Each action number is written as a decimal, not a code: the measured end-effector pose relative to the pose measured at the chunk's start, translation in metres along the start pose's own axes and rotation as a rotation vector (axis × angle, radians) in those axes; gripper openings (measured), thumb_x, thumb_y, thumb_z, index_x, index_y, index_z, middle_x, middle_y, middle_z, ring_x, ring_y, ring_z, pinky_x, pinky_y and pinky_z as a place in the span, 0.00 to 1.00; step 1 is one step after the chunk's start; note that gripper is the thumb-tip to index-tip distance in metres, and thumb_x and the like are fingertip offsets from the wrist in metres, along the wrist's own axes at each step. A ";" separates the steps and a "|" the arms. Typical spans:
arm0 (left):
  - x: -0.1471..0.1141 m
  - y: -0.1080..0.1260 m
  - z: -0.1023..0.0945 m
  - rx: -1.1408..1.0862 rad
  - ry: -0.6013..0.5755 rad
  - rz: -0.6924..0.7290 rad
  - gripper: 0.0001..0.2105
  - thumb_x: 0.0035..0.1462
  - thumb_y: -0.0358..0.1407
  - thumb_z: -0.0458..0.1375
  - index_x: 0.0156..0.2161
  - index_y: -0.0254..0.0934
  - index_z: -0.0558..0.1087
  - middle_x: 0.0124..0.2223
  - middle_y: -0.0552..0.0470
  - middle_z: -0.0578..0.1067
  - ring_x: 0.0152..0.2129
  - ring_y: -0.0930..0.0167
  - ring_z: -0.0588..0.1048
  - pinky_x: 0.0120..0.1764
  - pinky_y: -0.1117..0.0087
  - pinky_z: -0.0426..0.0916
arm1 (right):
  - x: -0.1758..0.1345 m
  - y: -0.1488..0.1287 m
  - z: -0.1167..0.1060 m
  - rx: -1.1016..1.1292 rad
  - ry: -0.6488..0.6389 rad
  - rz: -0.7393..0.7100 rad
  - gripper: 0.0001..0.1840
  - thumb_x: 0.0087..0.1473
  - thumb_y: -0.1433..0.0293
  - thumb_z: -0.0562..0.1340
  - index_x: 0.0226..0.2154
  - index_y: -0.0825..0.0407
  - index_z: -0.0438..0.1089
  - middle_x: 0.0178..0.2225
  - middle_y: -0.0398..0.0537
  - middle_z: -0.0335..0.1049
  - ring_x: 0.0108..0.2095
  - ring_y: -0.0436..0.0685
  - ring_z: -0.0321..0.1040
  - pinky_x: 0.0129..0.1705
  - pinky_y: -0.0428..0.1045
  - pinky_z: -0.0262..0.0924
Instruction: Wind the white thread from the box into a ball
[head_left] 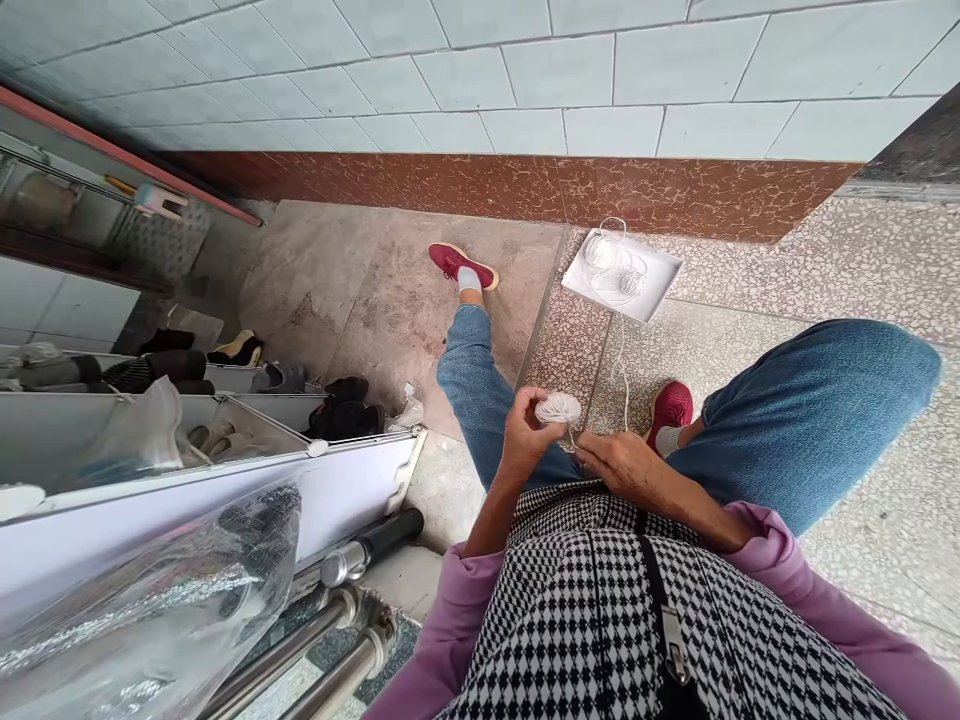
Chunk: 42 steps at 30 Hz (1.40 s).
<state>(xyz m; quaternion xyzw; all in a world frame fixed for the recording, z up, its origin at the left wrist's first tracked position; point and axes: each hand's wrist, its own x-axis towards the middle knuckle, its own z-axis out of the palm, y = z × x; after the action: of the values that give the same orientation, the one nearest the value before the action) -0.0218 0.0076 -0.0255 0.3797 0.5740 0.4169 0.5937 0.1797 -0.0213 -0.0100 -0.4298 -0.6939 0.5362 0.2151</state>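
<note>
My left hand (pixel 529 432) is closed around a small ball of white yarn (pixel 558 408), thumb and fingers gripping its left side. Just to the right, my right hand (pixel 616 460) pinches the yarn strand (pixel 573 436) that leads from the ball; the fingertips are partly hidden. A loose length of yarn (pixel 625 385) runs from near my right hand across the floor to a shallow white box lid (pixel 660 290). Inside the lid lie loops and a bundle of white yarn (pixel 602 252).
My legs in jeans (pixel 825 420) are spread on either side. At left stands a shoe rack (pixel 360 470) with shoes and plastic bags. Metal rails (pixel 300 650) and a clear plastic sheet (pixel 187 590) are at lower left. A tiled wall (pixel 570 75) runs ahead.
</note>
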 end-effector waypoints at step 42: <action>0.004 0.010 0.002 -0.137 -0.055 -0.062 0.26 0.37 0.39 0.75 0.42 0.39 0.71 0.38 0.55 0.76 0.35 0.70 0.74 0.42 0.69 0.69 | -0.003 -0.013 -0.005 0.016 0.048 -0.050 0.24 0.76 0.53 0.53 0.31 0.48 0.66 0.27 0.44 0.70 0.27 0.54 0.64 0.32 0.51 0.59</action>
<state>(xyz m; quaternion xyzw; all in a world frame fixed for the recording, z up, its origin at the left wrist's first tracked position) -0.0208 0.0148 -0.0178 0.3315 0.5393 0.4258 0.6465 0.1797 -0.0216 0.0044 -0.4234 -0.6948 0.5256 0.2484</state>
